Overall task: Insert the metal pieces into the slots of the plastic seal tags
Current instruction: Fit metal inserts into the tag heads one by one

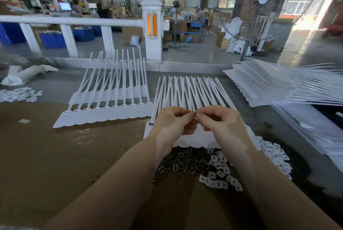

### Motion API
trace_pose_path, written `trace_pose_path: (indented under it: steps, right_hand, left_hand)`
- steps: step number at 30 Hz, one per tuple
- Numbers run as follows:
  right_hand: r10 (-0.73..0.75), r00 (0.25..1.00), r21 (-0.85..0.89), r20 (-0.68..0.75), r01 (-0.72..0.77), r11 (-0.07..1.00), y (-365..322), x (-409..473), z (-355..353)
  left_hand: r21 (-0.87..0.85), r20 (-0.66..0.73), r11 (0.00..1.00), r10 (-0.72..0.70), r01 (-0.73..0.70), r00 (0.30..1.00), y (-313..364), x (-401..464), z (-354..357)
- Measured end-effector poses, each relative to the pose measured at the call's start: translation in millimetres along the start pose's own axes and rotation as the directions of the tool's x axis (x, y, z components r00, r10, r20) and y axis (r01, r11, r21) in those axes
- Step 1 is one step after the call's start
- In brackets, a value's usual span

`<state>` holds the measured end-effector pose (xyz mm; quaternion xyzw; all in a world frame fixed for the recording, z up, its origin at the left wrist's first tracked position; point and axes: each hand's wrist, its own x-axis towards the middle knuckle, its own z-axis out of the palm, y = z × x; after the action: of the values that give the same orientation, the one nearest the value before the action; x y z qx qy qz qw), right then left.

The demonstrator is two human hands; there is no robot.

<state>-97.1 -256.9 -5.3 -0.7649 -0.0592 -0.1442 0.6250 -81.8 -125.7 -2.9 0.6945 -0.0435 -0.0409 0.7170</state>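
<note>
Separating one metal piece, pinched between fingertips of left hand and right hand above tag strip (metal pile just nearer); next: seating it squarely in an open slot, probably one-handed.

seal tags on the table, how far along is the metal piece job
Done: hard to say; two strips of tags lie set aside at left, their slots too small to judge. In hand: the left hand and right hand pinch one small metal piece above the strip of tags in front. Left: a pile of dark metal pieces and a tall stack of strips at right.
</note>
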Motion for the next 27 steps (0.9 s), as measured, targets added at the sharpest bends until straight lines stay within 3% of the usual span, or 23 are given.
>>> trace_pose_path:
  steps: [9, 17, 23, 27]
  right_hand:
    - [0.020, 1.000, -0.011, -0.020, -0.020, 1.000, 5.6, 1.1, -1.2]
    - [-0.135, 0.990, -0.173, 0.027, 0.138, 0.975, 5.5, 0.4, -4.5]
    - [-0.014, 0.999, -0.145, -0.045, 0.008, 0.989, 10.9, 3.4, -11.2]
    - [0.019, 0.999, -0.122, -0.029, -0.023, 0.992, 11.5, 3.7, -12.9]
  left_hand:
    - [-0.043, 0.025, 0.999, -0.025, 0.026, 0.999, -0.3, -0.5, 0.4]
    - [0.020, 0.053, 1.000, -0.006, 0.005, 0.999, -0.9, 0.9, -2.6]
    - [0.451, -0.249, 0.887, 0.233, -0.100, 0.940, -4.1, 12.9, -29.9]
    - [0.494, -0.359, 0.869, 0.230, -0.025, 0.904, -20.2, 18.3, -45.5]
